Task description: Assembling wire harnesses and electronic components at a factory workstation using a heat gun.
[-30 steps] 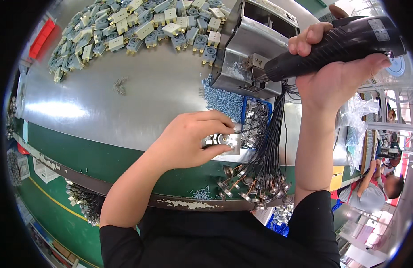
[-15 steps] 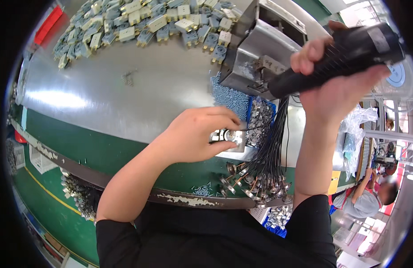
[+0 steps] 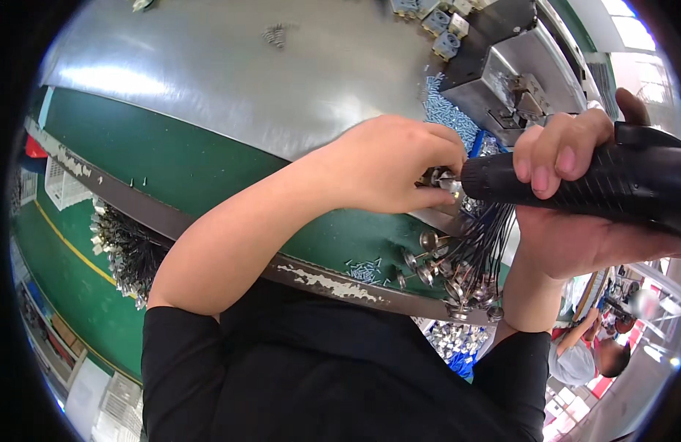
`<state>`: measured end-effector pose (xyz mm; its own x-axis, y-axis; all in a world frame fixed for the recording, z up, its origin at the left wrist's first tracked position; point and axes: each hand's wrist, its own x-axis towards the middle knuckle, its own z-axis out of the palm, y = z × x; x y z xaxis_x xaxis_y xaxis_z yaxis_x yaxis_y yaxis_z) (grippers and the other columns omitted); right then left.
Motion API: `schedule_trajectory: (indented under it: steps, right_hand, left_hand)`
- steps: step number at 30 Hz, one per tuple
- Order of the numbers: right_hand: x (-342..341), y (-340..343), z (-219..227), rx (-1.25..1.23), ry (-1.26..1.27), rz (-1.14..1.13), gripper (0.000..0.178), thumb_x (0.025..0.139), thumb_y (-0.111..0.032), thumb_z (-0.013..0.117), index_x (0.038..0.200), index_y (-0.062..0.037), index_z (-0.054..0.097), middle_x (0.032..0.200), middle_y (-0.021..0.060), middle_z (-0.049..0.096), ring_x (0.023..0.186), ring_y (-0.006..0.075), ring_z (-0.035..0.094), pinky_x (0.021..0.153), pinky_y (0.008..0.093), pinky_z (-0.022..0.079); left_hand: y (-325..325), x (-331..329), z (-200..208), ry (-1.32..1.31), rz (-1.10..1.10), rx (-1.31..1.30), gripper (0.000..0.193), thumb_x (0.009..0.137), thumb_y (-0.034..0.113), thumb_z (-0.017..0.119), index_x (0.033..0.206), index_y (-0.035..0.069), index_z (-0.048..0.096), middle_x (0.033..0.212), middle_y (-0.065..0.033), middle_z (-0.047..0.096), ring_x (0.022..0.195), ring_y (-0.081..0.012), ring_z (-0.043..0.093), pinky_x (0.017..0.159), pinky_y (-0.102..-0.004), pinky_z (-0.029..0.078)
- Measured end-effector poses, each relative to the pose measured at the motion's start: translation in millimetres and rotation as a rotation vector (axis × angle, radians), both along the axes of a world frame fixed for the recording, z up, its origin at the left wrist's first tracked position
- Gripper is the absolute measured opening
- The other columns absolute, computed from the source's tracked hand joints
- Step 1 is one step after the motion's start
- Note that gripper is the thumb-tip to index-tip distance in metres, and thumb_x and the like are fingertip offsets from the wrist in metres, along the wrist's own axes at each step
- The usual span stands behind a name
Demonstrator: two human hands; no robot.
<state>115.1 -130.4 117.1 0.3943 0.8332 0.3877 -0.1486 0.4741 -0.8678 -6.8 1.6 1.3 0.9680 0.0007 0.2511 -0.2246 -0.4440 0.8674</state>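
My left hand pinches a small metal part between thumb and fingers at the bench's front half. Wrapped around a black power screwdriver is my right hand. Its nose points left at the small part, right beside my left fingertips; whether the bit touches is too small to tell. A bundle of black wires with round metal discs on their ends lies below the screwdriver. Just beyond my left hand is a pile of bluish screws, next to a partly hidden blue tray of small metal parts.
A metal box-like fixture stands behind the screws. Grey and cream blocks lie at the far edge. Loose screws are scattered near the worn bench edge. A white crate sits on the floor; another person works at right.
The screwdriver's nose has come down to the part in my left hand, from above and right of it. The whole view has shifted, so most of the far blocks have left the picture.
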Motion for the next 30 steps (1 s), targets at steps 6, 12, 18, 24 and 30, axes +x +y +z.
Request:
schedule_trajectory:
  steps: [6, 12, 18, 24, 30]
  right_hand:
    - [-8, 4, -4, 0.0, -0.003, -0.031, 0.119, 0.076, -0.098, 0.055, 0.149, -0.0042, 0.048, 0.086, 0.003, 0.052, 0.065, 0.0152, 0.051, 0.062, 0.0341, 0.042]
    - [-8, -6, -4, 0.0, -0.001, -0.066, 0.117, 0.076, -0.097, 0.058, 0.148, -0.0053, 0.049, 0.086, 0.0022, 0.052, 0.065, 0.0144, 0.051, 0.063, 0.0335, 0.042]
    - [-10, -6, -9, -0.005, 0.001, -0.099, 0.115, 0.076, -0.096, 0.06, 0.148, -0.0062, 0.05, 0.087, 0.0016, 0.051, 0.065, 0.0137, 0.05, 0.063, 0.033, 0.042]
    - [-7, -8, -15, -0.015, -0.105, -0.005, 0.114, 0.075, -0.095, 0.062, 0.147, -0.0074, 0.051, 0.087, 0.0009, 0.051, 0.065, 0.0132, 0.05, 0.063, 0.0325, 0.042]
    - [0, -6, -12, -0.043, -0.242, 0.101, 0.115, 0.074, -0.095, 0.063, 0.147, -0.0076, 0.051, 0.087, 0.0008, 0.052, 0.065, 0.0132, 0.05, 0.063, 0.0326, 0.042]
  left_hand:
    - [1, -2, -3, -0.02, 0.004, 0.009, 0.027, 0.087, 0.029, 0.08, 0.107, 0.011, 0.076, 0.112, -0.0054, 0.073, 0.101, -0.0331, 0.072, 0.087, -0.0442, 0.058]
    - [-1, -1, -5, -0.073, 0.011, -0.013, 0.029, 0.081, 0.017, 0.085, 0.102, 0.002, 0.073, 0.114, -0.009, 0.074, 0.096, -0.0348, 0.071, 0.082, -0.0423, 0.058]
    - [-2, 1, -10, -0.105, 0.014, -0.009, 0.028, 0.08, 0.015, 0.085, 0.101, 0.002, 0.072, 0.113, -0.009, 0.074, 0.094, -0.0352, 0.071, 0.08, -0.0423, 0.057]
    - [-2, 2, -11, -0.105, 0.014, -0.038, 0.028, 0.079, 0.014, 0.085, 0.102, 0.003, 0.072, 0.111, -0.0089, 0.074, 0.086, -0.0334, 0.071, 0.075, -0.0401, 0.057]
    - [-2, 3, -6, -0.051, 0.014, -0.015, 0.024, 0.083, 0.023, 0.08, 0.101, 0.009, 0.073, 0.105, -0.0087, 0.072, 0.099, -0.0346, 0.071, 0.085, -0.0457, 0.057]
